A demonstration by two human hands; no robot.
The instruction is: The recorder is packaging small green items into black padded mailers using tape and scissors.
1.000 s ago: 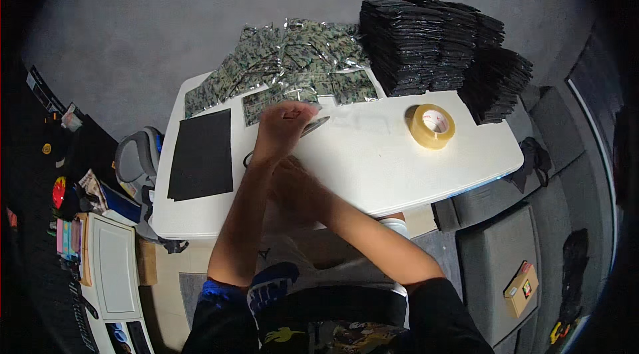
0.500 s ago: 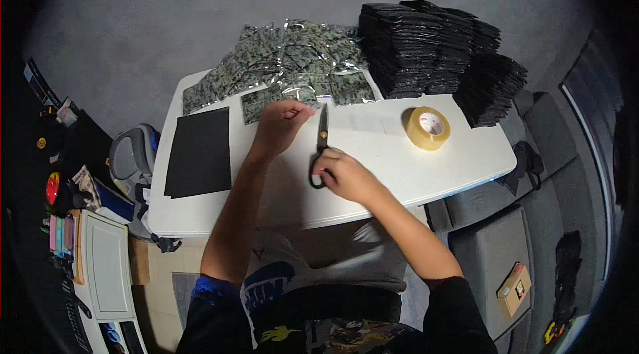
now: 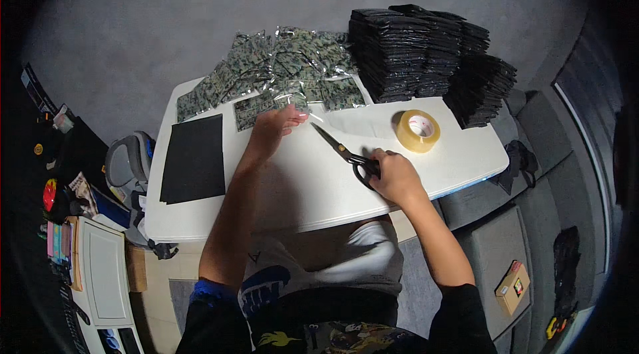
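The right hand (image 3: pixel 394 174) is closed around the handles of a pair of scissors (image 3: pixel 346 153), fingers through the loops; the blades lie flat on the white table (image 3: pixel 279 187), shut or nearly so, pointing up and to the left. The left hand (image 3: pixel 274 125) reaches to the far side of the table, its fingers curled loosely and resting on the edge of a clear plastic packet (image 3: pixel 293 97) that belongs to a spread of camouflage-patterned packets (image 3: pixel 279 71) along the far edge. Whether the fingers actually pinch the packet or only press on it cannot be told. The scissor tip lies just beside that hand, not touching it. A roll of yellowish tape (image 3: pixel 417 131) sits on the table near the right hand, apart from it. Tall stacks of black packets (image 3: pixel 426 54) stand at the far right corner. A flat black sheet (image 3: pixel 194 157) lies on the left part of the table, well apart from both hands.
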